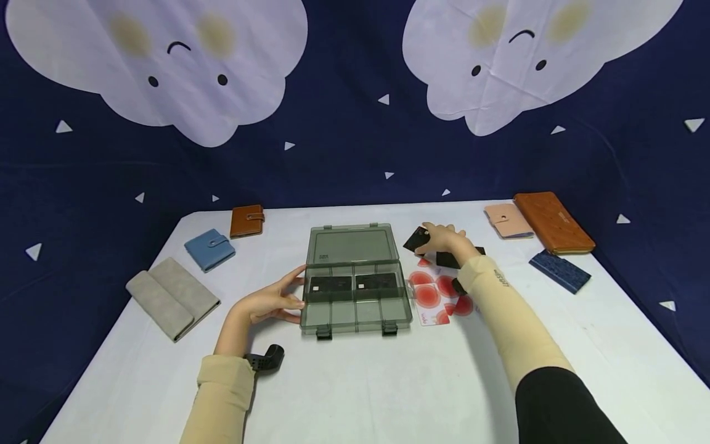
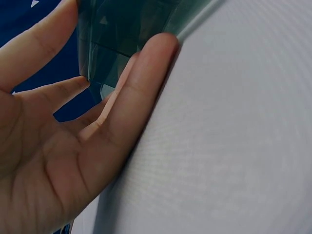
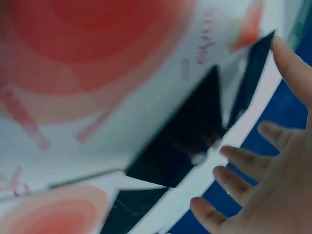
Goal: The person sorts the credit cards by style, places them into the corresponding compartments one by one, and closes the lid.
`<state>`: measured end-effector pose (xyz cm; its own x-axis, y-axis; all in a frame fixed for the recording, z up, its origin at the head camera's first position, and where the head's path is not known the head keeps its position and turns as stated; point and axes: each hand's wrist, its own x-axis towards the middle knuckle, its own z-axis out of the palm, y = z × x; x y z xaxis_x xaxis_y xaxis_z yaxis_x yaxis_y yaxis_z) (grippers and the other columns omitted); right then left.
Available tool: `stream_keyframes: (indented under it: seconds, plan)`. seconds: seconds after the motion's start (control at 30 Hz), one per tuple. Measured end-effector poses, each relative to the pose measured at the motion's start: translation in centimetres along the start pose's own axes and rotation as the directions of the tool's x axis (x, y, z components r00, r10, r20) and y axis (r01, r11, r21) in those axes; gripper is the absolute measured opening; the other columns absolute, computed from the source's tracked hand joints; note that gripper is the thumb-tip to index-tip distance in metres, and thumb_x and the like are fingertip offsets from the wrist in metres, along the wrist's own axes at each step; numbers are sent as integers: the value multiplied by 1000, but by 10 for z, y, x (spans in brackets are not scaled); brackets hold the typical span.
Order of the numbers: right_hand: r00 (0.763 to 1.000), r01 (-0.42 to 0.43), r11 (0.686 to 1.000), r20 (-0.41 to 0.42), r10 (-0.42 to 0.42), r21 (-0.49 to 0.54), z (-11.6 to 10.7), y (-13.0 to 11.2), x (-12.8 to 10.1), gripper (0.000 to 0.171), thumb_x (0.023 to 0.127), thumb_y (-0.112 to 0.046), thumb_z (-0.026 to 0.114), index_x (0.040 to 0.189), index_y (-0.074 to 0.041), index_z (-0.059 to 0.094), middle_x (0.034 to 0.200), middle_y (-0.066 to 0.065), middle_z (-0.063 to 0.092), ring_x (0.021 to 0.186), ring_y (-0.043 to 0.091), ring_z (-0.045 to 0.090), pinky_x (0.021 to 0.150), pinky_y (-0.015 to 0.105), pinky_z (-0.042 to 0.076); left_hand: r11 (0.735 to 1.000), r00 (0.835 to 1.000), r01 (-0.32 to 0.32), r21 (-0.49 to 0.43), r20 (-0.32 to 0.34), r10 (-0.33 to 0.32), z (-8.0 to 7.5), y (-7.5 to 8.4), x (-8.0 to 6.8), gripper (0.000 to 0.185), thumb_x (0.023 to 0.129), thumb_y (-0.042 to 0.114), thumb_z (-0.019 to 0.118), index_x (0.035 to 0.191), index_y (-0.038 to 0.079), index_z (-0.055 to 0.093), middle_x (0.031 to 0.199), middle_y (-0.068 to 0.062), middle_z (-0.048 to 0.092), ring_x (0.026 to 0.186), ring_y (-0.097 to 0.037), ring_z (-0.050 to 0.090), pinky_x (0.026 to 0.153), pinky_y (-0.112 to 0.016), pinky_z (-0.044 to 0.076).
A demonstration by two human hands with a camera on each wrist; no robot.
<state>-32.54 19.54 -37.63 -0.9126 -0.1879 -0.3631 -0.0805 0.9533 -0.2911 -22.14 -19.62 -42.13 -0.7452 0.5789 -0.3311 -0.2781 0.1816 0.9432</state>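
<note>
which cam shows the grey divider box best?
Head view: whole grey divider box, lid open, two black cards inside. Left wrist view shows only one corner beside the left hand. Right wrist view doesn't clearly show it.

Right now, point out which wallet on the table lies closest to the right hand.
The pale pink wallet, just beyond the right hand at the table's far right. The long orange-brown one and the dark blue one lie farther out.
</note>
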Motion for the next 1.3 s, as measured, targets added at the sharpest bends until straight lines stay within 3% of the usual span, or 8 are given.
stream_keyframes:
  seconds: [0.1,0.43,0.63,0.83,1.0,1.13,1.23,1.3]
  plan:
    - [998,-69,998,-12,69,-7,4,4,3,92,82,-43,64,148,-6,12,141,32,26,126,49,23,100,68,17,1000,1000,2,-1,1,-2,1,0,0,91,87,-2,57,150,23,-5,151,-20,-6,83,-14,55,83,-47,53]
    - [995,-73,997,-70,73,-1,6,5,11,99,75,-39,73,146,1,17,141,32,23,129,49,16,101,69,13,1000,1000,-2,2,0,2,1,0,0,92,87,-1,58,150,22,-4,151,-20,-5,83,-14,55,83,-46,53]
    - [987,-96,993,-122,103,67,10,12,13,88,69,-39,78,134,5,38,131,31,31,120,45,24,99,66,19,1000,1000,0,4,2,0,2,0,1,91,87,-1,58,150,22,-4,151,-20,-5,83,-14,55,83,-46,53]
    - [975,-61,987,-203,91,152,11,8,13,90,64,-31,83,133,-6,32,126,29,38,115,43,28,94,60,20,1000,1000,0,0,-4,0,0,0,0,93,87,0,59,150,22,-5,151,-20,-5,83,-14,55,83,-47,53]
    - [969,3,969,-240,58,247,13,5,17,84,65,-11,81,130,-10,27,117,28,52,105,42,44,90,53,24,1000,1000,-6,-2,-2,6,-1,-1,0,93,86,0,60,150,23,-4,150,-20,-5,84,-15,54,83,-47,53]
    - [964,151,896,-265,-40,416,12,5,16,73,73,8,69,131,-5,27,96,24,54,81,31,50,75,38,36,1000,1000,-9,3,-2,9,-2,-2,0,92,86,-1,60,150,23,-3,150,-21,-4,84,-15,53,83,-47,53]
    - [955,247,803,-277,-107,542,8,3,12,69,77,14,60,134,0,25,76,11,45,66,20,43,60,29,39,1000,1000,-11,8,-2,11,-1,-2,1,92,86,-1,59,150,23,-3,150,-21,-4,84,-15,53,83,-47,53]
    - [949,283,751,-289,-128,596,5,0,7,69,80,13,59,137,2,23,71,6,40,62,14,40,57,27,38,1000,1000,-12,10,-1,12,-1,-2,1,92,87,-1,59,150,23,-3,150,-21,-4,84,-15,53,83,-47,53]
